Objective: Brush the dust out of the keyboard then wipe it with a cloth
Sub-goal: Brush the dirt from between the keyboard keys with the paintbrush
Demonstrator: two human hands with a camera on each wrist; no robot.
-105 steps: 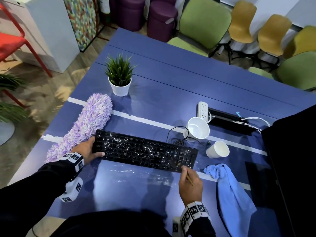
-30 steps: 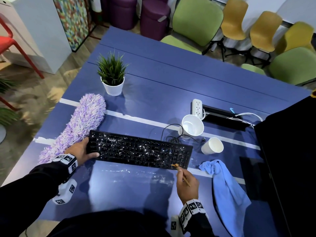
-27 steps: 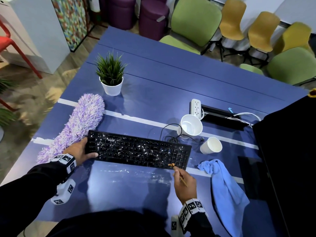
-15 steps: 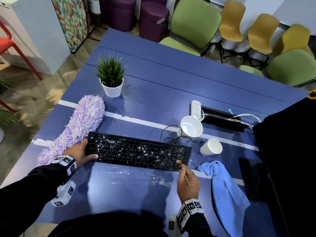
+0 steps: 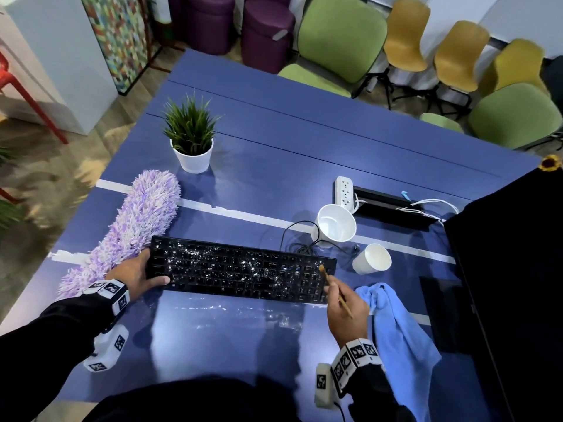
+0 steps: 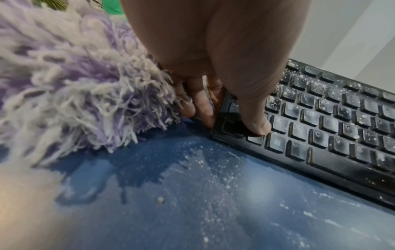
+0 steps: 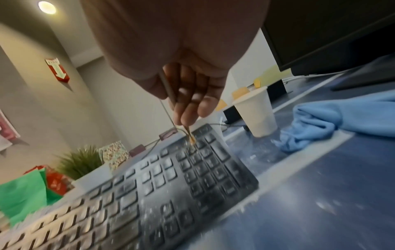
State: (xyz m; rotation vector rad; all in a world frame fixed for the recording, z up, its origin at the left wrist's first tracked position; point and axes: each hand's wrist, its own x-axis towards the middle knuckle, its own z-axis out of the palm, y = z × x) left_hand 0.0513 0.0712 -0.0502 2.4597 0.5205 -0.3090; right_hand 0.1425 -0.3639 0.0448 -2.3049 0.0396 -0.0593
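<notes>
A black keyboard speckled with white dust lies across the blue table. My left hand grips its left end, thumb on the keys and fingers against the side. My right hand pinches a thin wooden brush. The brush's tip touches the number pad near the keyboard's far right corner. A crumpled blue cloth lies on the table just right of my right hand, also in the right wrist view.
A purple fluffy duster lies against the keyboard's left end. Two white paper cups and the keyboard's cable sit behind its right end. A potted plant, a power strip and a dark monitor stand around. Dust streaks cover the table in front.
My right hand moved the brush tip from the keyboard's near right edge up to its far right corner. The left hand kept its hold on the keyboard's left end.
</notes>
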